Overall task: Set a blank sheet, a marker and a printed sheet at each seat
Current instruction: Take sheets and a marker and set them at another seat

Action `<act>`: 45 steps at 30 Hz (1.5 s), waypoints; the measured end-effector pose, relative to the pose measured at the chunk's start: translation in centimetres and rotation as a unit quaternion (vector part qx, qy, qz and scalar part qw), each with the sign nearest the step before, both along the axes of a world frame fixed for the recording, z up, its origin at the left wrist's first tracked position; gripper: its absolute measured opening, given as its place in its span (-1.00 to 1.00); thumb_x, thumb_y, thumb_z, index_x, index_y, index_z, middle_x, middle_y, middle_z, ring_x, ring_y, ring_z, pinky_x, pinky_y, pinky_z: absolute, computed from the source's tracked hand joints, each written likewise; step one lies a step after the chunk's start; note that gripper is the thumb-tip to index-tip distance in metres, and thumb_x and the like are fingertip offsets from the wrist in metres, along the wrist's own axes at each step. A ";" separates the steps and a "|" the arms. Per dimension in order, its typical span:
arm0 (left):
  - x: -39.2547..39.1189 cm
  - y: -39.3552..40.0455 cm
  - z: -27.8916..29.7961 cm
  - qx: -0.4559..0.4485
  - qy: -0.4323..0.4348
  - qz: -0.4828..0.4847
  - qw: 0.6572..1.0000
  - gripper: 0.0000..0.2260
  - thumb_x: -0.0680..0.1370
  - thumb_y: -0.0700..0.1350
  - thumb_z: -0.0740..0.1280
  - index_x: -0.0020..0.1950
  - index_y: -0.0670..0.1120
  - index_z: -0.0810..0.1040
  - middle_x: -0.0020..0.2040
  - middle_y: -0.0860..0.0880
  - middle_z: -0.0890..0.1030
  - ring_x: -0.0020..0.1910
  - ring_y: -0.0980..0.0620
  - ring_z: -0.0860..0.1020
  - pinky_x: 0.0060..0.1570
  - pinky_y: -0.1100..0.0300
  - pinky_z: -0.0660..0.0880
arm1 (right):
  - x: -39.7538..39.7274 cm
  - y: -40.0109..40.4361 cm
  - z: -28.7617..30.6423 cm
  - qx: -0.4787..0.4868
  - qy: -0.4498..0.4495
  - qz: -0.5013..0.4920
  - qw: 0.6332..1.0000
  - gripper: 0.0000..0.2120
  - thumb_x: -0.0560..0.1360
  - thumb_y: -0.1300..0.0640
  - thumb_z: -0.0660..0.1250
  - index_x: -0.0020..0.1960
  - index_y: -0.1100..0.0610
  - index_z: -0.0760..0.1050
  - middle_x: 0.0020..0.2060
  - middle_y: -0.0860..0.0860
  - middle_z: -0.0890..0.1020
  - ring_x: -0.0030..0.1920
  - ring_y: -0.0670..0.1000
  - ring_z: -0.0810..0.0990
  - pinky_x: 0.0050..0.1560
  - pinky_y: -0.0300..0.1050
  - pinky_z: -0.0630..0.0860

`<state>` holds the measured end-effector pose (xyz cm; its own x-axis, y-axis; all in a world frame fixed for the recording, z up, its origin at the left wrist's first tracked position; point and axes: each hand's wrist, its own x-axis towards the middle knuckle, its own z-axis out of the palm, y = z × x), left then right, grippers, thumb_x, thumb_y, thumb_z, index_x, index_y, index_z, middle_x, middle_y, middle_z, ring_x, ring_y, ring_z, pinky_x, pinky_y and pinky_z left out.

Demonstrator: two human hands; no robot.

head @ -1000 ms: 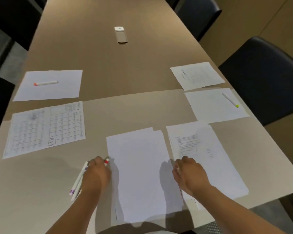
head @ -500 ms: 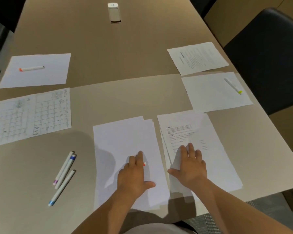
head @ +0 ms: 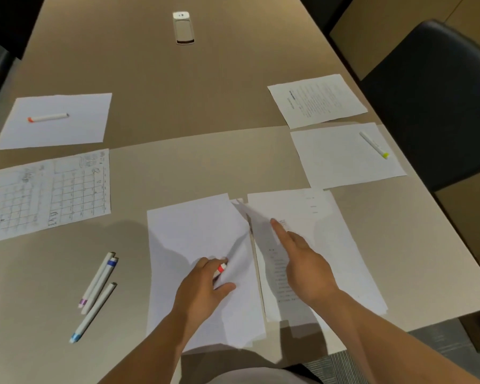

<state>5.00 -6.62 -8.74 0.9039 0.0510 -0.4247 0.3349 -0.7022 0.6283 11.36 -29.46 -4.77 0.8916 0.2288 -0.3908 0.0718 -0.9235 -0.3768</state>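
A: Which step is in hand?

B: Stock is being drawn for a further seat, it would seem. Two seats look served: at the left, a blank sheet (head: 56, 120) with an orange marker (head: 48, 117) on it and a grid sheet (head: 47, 194) beside it; at the right, a text sheet (head: 317, 100) and a second blank (head: 347, 156) with a yellow marker (head: 374, 144) on it.

A: And the hands?

B: The left hand (head: 205, 289) is laid on the blank pile (head: 203, 267), fingers bent, with a red marker (head: 221, 268) pinched under them. One sheet's right edge is seen lifted near that hand. The right hand (head: 305, 270) is stretched over the printed pile (head: 313, 250), forefinger straight and pressed to the paper, the other fingers curled close together. Nothing is gripped by it.

A: Where is the remaining stock?

B: Both piles lie at the near edge of the table (head: 205, 106), touching or nearly so. Three spare markers (head: 97, 292) lie just to the left of the blank pile. A remote (head: 183, 27) lies far up the table, unused.

A: What is called for next?

B: A single printed sheet must be parted from the pile, so a light drag with the fingertip is needed, lest two sheets be taken. One blank is likewise to be freed, and the set carried to an unserved seat.
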 end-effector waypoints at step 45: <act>1.7 -5.7 12.9 -0.034 -0.077 0.056 0.995 -0.79 0.55 -0.04 0.29 -0.25 -0.07 0.41 -0.32 -0.06 0.52 -0.36 0.04 0.49 -0.38 0.27 0.36 | -3.0 -4.9 9.4 0.034 -0.134 -0.093 0.986 -0.88 0.52 0.17 0.31 0.04 0.10 0.56 -0.03 0.03 0.63 -0.03 0.06 0.59 -0.06 -0.14 0.49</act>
